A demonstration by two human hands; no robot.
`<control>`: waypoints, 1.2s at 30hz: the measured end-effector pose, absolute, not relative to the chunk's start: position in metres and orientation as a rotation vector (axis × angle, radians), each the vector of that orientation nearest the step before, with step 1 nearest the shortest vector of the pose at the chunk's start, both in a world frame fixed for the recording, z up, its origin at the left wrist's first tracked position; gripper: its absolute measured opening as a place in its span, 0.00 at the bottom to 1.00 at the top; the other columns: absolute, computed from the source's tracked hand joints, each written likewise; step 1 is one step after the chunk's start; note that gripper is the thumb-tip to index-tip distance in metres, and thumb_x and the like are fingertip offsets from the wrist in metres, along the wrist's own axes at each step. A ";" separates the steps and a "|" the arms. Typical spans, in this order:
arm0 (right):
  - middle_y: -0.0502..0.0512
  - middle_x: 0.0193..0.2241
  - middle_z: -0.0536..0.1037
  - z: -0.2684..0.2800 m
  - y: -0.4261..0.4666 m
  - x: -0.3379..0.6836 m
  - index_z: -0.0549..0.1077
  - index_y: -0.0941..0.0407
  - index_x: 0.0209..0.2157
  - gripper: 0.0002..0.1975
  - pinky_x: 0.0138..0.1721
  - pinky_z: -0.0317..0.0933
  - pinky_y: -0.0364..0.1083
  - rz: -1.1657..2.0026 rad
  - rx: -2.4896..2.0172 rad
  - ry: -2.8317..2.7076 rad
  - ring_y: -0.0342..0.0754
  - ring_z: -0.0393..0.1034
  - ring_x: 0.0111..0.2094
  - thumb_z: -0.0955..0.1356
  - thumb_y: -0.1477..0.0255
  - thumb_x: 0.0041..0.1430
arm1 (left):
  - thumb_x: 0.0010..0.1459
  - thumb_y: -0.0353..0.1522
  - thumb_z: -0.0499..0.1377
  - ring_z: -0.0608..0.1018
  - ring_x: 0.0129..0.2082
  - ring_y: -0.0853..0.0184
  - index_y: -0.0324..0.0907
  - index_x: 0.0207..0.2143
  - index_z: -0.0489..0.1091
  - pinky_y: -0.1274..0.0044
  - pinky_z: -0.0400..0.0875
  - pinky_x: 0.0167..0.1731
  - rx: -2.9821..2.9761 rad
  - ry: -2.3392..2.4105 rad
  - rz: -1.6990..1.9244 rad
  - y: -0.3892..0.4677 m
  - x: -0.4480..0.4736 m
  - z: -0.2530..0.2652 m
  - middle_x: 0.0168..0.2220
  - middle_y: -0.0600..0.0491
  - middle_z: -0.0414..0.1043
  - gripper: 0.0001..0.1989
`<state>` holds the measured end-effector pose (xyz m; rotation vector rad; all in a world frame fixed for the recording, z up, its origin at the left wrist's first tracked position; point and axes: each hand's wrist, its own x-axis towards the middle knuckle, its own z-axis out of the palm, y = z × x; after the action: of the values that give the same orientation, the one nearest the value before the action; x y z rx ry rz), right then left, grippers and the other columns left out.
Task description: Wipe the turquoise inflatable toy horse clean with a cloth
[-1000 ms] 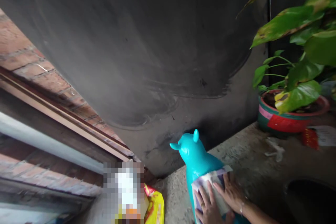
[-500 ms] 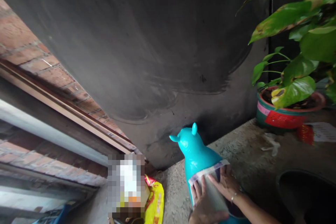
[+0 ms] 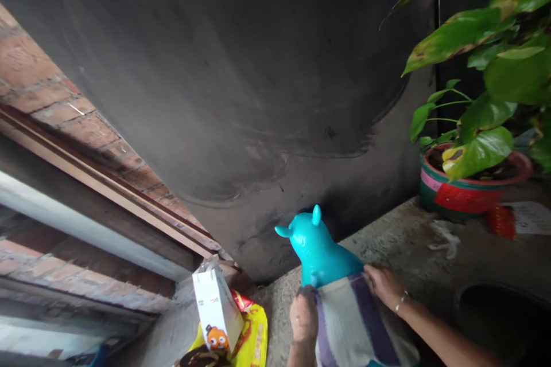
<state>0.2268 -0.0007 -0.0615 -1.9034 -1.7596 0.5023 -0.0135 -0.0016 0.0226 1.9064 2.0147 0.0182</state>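
A glossy turquoise inflatable-looking animal toy [image 3: 323, 249] with two ear-like points stands on the concrete floor. Over its back lies a white cloth with purple stripes [image 3: 349, 311]. My left hand [image 3: 303, 314] is closed on the cloth's near-left corner, close to the toy's neck. Gripping the opposite corner, my right hand [image 3: 383, 287] has a bracelet at its wrist. The cloth hangs spread between both hands, and the toy's lower body is mostly hidden beneath it.
A potted leafy plant [image 3: 465, 195] stands at the right, with a red packet [image 3: 500, 222] beside it. A white carton [image 3: 217, 309] and a yellow bag [image 3: 258, 327] sit at lower left. Ahead rises a dark wall panel [image 3: 258, 69]; at lower right is a dark round container [image 3: 495, 321].
Both hands were lying flat with fingers spread on the cloth over the toy. Now they have moved apart to its corners and closed on them, and the striped cloth is opened out.
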 end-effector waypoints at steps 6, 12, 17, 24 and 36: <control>0.55 0.34 0.78 -0.001 0.017 0.252 0.74 0.55 0.29 0.11 0.41 0.65 0.45 0.763 -1.592 -1.700 0.47 0.73 0.37 0.60 0.71 0.54 | 0.66 0.27 0.45 0.76 0.43 0.67 0.41 0.41 0.73 0.79 0.67 0.45 2.031 1.998 0.176 0.002 -0.039 0.067 0.41 0.50 0.75 0.16; 0.51 0.33 0.76 0.089 0.024 0.256 0.72 0.54 0.30 0.09 0.38 0.64 0.43 0.880 -1.308 -1.681 0.45 0.71 0.35 0.62 0.66 0.55 | 0.67 0.30 0.42 0.74 0.46 0.68 0.43 0.45 0.70 0.79 0.67 0.48 2.162 2.000 0.345 -0.006 -0.057 0.141 0.43 0.51 0.72 0.17; 0.51 0.33 0.75 0.083 -0.016 0.259 0.72 0.53 0.26 0.09 0.39 0.62 0.44 0.883 -1.262 -1.731 0.46 0.69 0.36 0.62 0.68 0.55 | 0.65 0.27 0.42 0.76 0.44 0.66 0.43 0.45 0.71 0.78 0.68 0.44 2.091 1.989 0.105 -0.051 -0.047 0.128 0.43 0.50 0.73 0.19; 0.53 0.28 0.78 -0.012 -0.115 0.250 0.75 0.53 0.23 0.08 0.46 0.64 0.53 0.954 -1.707 -2.302 0.52 0.73 0.36 0.65 0.76 0.49 | 0.58 0.23 0.50 0.77 0.47 0.60 0.46 0.46 0.75 0.73 0.71 0.45 1.734 2.014 -0.268 -0.114 -0.023 0.041 0.46 0.49 0.76 0.20; 0.51 0.68 0.47 -0.075 -0.072 0.181 0.45 0.41 0.66 0.31 0.60 0.48 0.74 0.326 -1.362 -2.449 0.63 0.40 0.68 0.60 0.60 0.65 | 0.65 0.39 0.43 0.42 0.69 0.54 0.42 0.67 0.49 0.54 0.48 0.65 1.593 2.083 0.425 -0.075 0.027 -0.067 0.69 0.48 0.40 0.29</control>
<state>0.1813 -0.0722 -0.0748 -1.3621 -2.4490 0.3257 0.0269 -0.0746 -0.0666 1.5935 2.0835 0.4249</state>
